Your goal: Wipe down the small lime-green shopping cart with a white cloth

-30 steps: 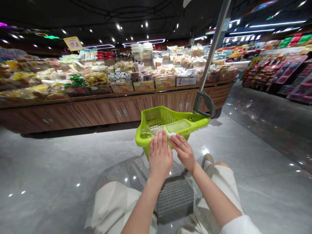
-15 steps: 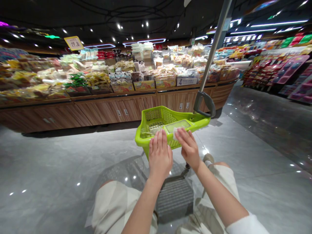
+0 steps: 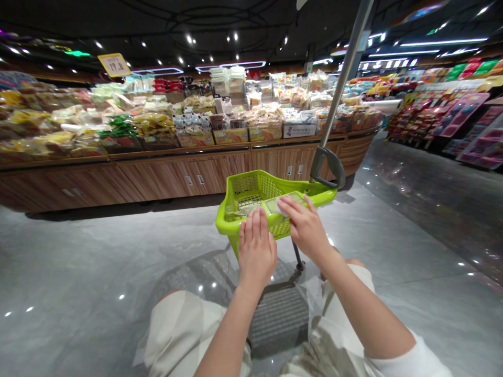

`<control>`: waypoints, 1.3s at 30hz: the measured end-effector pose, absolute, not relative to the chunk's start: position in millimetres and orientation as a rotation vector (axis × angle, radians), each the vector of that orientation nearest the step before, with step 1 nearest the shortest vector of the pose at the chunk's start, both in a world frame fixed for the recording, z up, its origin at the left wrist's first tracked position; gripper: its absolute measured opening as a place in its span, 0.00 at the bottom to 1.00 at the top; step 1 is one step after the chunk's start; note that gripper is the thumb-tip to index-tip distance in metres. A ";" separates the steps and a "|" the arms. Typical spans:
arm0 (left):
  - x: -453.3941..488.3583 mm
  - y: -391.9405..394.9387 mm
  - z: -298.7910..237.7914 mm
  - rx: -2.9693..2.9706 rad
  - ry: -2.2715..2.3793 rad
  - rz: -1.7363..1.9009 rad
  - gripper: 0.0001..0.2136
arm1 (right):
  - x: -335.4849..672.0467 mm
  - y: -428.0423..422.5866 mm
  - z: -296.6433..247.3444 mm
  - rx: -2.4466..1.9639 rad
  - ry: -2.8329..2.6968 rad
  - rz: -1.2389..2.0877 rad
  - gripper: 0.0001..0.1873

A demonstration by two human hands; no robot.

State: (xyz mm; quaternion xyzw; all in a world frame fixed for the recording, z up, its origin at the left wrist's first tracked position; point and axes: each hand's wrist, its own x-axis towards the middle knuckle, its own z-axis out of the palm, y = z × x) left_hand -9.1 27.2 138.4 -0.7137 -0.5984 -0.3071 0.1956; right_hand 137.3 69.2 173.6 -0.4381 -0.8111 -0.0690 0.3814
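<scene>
In front of me stands a small lime-green shopping cart basket (image 3: 227,226) with perforated walls. My left hand (image 3: 256,254) lies palm down on its near rim, fingers stretched out side by side, holding nothing I can see. A crumpled white wipe (image 3: 279,207) is under the fingertips of my right hand (image 3: 305,226), pressed against the clear flat panel (image 3: 270,207) on the basket's rim. The fingers of that hand cover part of the wipe and the panel. Beyond them, a dark grey looped handle (image 3: 336,166) joins the basket's right end.
A metal pole (image 3: 341,89) rises from the cart's right end. Behind it runs a long wooden display counter (image 3: 157,180) heaped with packaged snacks, with a price sign (image 3: 113,65) above. Snack racks (image 3: 420,112) stand at right. My knees flank the cart on the shiny grey floor (image 3: 98,262).
My right hand has slid the wipe slightly up and left, from the panel's near edge onto its surface. My left hand stays on the rim. The whole view has shifted slightly.
</scene>
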 end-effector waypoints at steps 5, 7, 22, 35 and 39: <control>-8.9 26.2 139.1 -1.991 -1.690 -0.872 0.29 | 159.7 82.3 172.3 -1.430 -1.835 -0.291 0.28; -8.0 26.0 138.9 -1.987 -1.704 -0.870 0.29 | 140.3 71.5 169.1 -1.342 -1.928 -0.308 0.30; -10.0 23.7 141.7 -2.011 -1.700 -0.865 0.30 | 132.3 69.3 177.6 -1.492 -1.871 -0.298 0.29; -14.0 24.4 138.5 -1.991 -1.685 -0.879 0.30 | 156.2 82.5 158.5 -1.411 -1.654 -0.212 0.30; -11.5 24.7 138.9 -1.999 -1.693 -0.861 0.30 | 124.0 65.8 136.2 -1.119 -1.794 -0.237 0.36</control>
